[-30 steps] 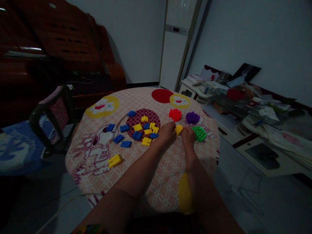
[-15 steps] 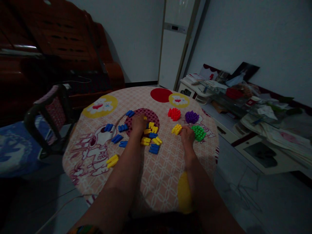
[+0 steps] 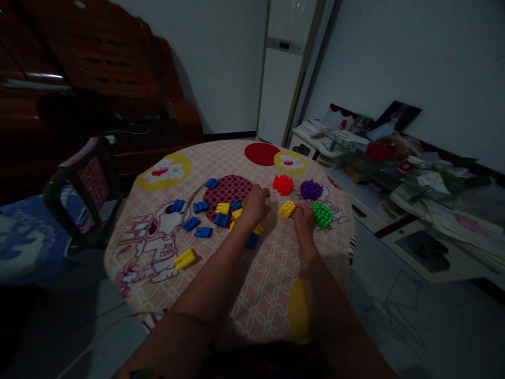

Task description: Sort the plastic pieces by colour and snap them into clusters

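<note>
head view: left hand [image 3: 256,204] seemingly grips a yellow piece [image 3: 267,201], right hand [image 3: 304,221] pinches the seemingly part-built yellow cluster [image 3: 286,209]; red [image 3: 283,185], purple [image 3: 311,190], green clusters [image 3: 322,216] nearby look finished, blue pieces [image 3: 203,232] left of both hands lie loose.

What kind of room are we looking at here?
Probably a living room in someone's home: a carved wooden sofa stands at the back left, a tall white cabinet-like unit is by the wall, and a patterned cloth covers the round table.
</note>
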`<state>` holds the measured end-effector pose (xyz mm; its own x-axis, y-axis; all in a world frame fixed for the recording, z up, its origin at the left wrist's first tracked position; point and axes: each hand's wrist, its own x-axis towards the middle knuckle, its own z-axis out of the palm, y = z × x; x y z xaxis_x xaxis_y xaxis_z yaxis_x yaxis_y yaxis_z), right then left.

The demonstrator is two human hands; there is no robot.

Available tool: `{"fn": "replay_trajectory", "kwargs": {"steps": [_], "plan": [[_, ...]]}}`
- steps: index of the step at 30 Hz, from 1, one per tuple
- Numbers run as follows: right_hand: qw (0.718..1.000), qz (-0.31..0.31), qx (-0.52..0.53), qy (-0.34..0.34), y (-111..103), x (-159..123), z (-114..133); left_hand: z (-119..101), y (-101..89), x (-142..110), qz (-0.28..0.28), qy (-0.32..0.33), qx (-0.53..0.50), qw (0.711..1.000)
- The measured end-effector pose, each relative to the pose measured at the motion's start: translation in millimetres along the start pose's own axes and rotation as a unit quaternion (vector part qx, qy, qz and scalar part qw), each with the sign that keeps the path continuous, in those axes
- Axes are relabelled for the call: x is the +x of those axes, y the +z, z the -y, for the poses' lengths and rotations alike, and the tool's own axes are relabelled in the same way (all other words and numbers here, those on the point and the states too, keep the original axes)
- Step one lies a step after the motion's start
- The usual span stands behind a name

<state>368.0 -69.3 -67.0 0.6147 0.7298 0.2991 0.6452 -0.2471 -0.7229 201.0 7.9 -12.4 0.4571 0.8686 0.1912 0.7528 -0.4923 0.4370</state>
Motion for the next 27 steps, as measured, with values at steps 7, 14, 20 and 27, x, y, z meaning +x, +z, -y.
{"fn": "replay_trajectory", "kwargs": {"steps": [7,14,20,27], "plan": [[1.000,0.002,-0.005,-0.002,-0.5,0.5,0.1,-16.7,13.5,-8.9,0.110,0.023,0.018,0.993],[1.000,0.006,-0.019,0.003,1.1,2.0,-1.1,2.5,-4.4,-4.4,0.156,0.058,-0.071,0.983],[1.000,0.007,-0.016,-0.001,0.3,1.5,0.8,5.5,2.2,-4.3,0.138,0.067,-0.112,0.982],[1.000,0.018,-0.010,0.016,0.2,1.8,0.5,-3.8,15.2,-4.8,0.089,0.102,-0.114,0.984]]}}
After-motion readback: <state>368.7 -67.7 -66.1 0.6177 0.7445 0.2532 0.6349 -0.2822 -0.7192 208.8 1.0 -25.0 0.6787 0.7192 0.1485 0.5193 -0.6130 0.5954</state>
